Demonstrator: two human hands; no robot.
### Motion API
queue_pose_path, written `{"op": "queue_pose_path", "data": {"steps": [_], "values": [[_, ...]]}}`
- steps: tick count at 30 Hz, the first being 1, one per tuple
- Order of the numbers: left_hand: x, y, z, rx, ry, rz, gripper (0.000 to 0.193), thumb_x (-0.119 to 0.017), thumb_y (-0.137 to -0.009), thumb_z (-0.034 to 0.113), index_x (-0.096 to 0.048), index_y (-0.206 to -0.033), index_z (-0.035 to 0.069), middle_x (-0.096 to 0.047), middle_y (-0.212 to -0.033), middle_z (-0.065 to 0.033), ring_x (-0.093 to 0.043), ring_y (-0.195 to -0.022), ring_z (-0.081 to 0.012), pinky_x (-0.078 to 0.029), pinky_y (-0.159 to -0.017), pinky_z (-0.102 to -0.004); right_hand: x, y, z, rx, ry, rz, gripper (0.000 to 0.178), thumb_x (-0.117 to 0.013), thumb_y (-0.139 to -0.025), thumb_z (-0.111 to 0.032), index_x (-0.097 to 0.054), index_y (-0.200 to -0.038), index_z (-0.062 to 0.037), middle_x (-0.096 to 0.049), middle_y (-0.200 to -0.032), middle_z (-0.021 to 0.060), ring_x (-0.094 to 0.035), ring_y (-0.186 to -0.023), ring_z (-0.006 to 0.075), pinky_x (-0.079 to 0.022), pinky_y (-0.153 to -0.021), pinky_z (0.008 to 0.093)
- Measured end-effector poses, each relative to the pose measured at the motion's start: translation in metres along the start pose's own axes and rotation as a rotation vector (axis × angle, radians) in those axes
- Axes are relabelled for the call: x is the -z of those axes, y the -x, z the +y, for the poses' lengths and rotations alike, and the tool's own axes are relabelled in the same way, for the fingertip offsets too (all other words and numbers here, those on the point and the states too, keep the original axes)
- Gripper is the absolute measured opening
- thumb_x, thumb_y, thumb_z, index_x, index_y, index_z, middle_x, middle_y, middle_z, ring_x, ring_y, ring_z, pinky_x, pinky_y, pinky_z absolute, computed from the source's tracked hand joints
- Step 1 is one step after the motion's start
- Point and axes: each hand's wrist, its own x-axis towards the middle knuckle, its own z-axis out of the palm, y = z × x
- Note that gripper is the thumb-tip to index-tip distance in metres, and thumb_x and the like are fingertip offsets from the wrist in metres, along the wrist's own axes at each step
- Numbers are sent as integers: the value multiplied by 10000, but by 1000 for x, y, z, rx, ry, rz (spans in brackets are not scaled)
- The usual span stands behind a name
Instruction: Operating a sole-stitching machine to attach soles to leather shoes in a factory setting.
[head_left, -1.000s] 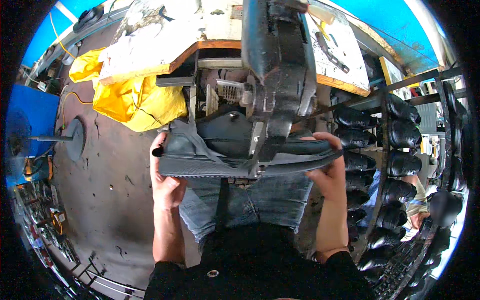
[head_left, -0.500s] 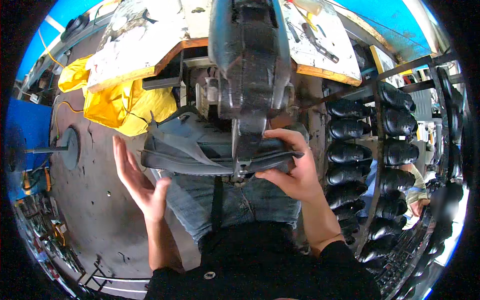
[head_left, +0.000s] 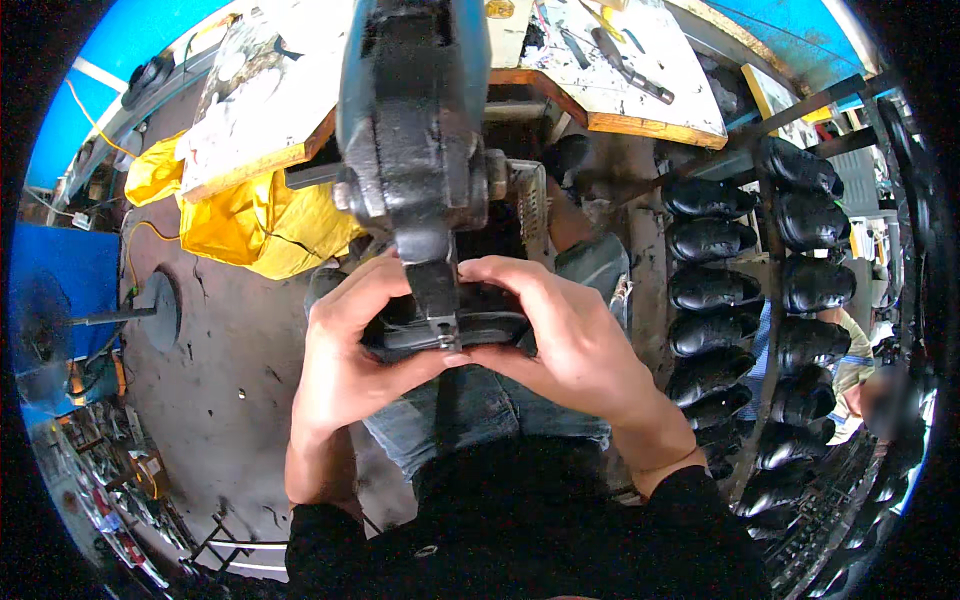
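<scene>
The fingers of the left hand curl over the near end of a dark shoe, thumb under its edge, pressed close together rather than spread. The right hand mirrors this from the other side, fingers bunched over the top and thumb tucked beneath, so both hands clamp the shoe between them just above the lap. The shoe sits directly under the dark metal press head, whose narrow foot comes down onto the sole between the two thumbs (whether it actually touches the sole is hard to tell from here).

Judging by its look, the shoe is light, with a rubbery sole that flexes and a softer upper that gives under pressure; the firm rim of the sole at each end seems the best place to grip, clear of the press foot.

Beyond the hands lie a paint-stained wooden bench, a crumpled yellow cloth on the floor to the left, and a rack of finished black shoes to the right.
</scene>
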Motion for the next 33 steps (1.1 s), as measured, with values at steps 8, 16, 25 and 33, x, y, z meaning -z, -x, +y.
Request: {"op": "queue_pose_path", "data": {"steps": [8,16,25,33], "values": [[-32,21,-53,-81,535,196,540,-921,-651,23,-653,-1119,-2,-688,-1139,-93,-637,-1079,-215,-476,-971,-359,-25,52,82,-87,-129,25,1015,-964,-592,-175,-441,-1457,-84,-458,-1480,105,-489,-1345,300,-430,-1051,403],[-76,26,-63,3,1003,319,644,-911,-684,204,-569,-1188,-7,-681,-1178,-190,-647,-1140,-338,-329,-1159,-546,-40,127,175,-406,-571,-17,1288,-939,-578,-27,-160,-1602,-71,-191,-1665,118,-188,-1535,266,-204,-1240,417],[-92,20,-49,50,1057,263,639,-874,-748,239,-568,-1242,-27,-613,-1297,-280,-549,-1293,-409,-231,-1202,-570,53,129,157,-413,-315,97,1185,-935,-532,-43,-327,-1549,-12,-340,-1612,131,-344,-1473,286,-263,-1208,403],[-85,27,-48,77,1147,281,687,-864,-777,208,-514,-1329,-2,-555,-1371,-283,-532,-1309,-393,-357,-1148,-546,101,112,120,-363,-69,103,1165,-893,-449,-64,-410,-1506,14,-411,-1575,143,-379,-1454,266,-263,-1207,375]]}}
